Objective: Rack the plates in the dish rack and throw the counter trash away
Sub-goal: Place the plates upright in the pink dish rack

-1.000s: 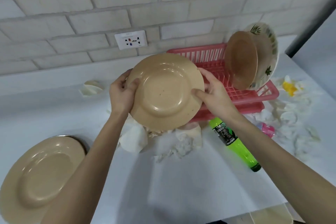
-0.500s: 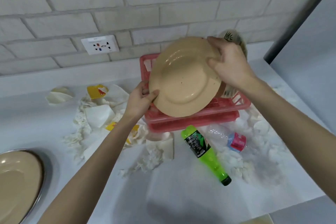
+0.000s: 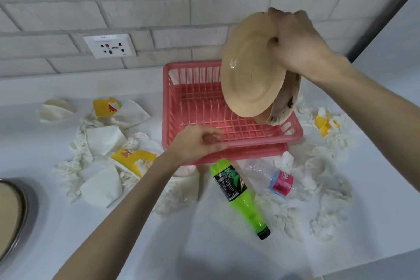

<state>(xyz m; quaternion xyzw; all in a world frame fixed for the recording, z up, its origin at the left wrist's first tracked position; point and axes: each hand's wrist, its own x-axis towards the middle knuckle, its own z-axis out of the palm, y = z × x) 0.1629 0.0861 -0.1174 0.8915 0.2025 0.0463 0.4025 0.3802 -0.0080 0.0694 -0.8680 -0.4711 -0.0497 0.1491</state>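
Observation:
A pink dish rack (image 3: 195, 98) stands against the brick wall. My right hand (image 3: 295, 45) grips the top rim of a tan plate (image 3: 250, 75), which stands nearly upright at the rack's right end. Behind it lean other plates, one with a leaf pattern (image 3: 287, 102). My left hand (image 3: 195, 143) hovers at the rack's front rim, fingers loosely curled, holding nothing. Trash lies on the white counter: a green bottle (image 3: 236, 191), a clear bottle with a pink label (image 3: 272, 179), crumpled tissues (image 3: 100, 141) and yellow wrappers (image 3: 134, 161).
Another tan plate (image 3: 9, 213) sits in a metal basin at the left edge. A wall socket (image 3: 110, 45) is left of the rack. More crumpled tissue (image 3: 327, 211) and a yellow wrapper (image 3: 325, 123) lie right of the rack. The counter edge runs along the bottom right.
The plate went from both hands in front of the rack to upright at the rack's right end. My left hand let go and dropped to the rack's front rim.

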